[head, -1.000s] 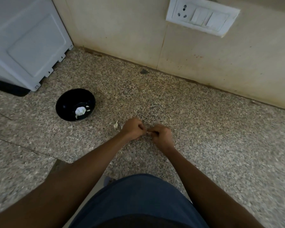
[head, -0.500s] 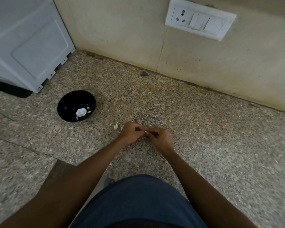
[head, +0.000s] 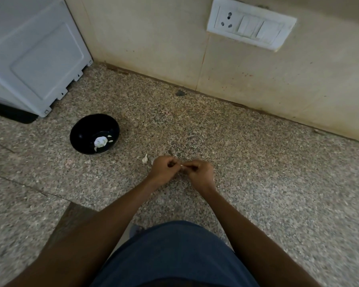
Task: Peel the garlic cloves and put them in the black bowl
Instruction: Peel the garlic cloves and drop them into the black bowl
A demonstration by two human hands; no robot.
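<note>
Little has changed over the last second; my left hand [head: 163,169] and right hand [head: 199,172] still pinch one garlic clove [head: 182,166] between them over the worktop [head: 257,162]; peeling continues; the black bowl [head: 85,129] waits well left.

The black bowl [head: 94,134] stands upright on the speckled stone table [head: 257,172], toward its left side and near the back, and holds a white lump of garlic with a few pale bits beside it. A small white clove [head: 144,160] lies on the table right of the bowl, well apart from it. Another pale clove [head: 182,166], mostly hidden, is pinched between the fingers of both hands toward the table's middle.
</note>
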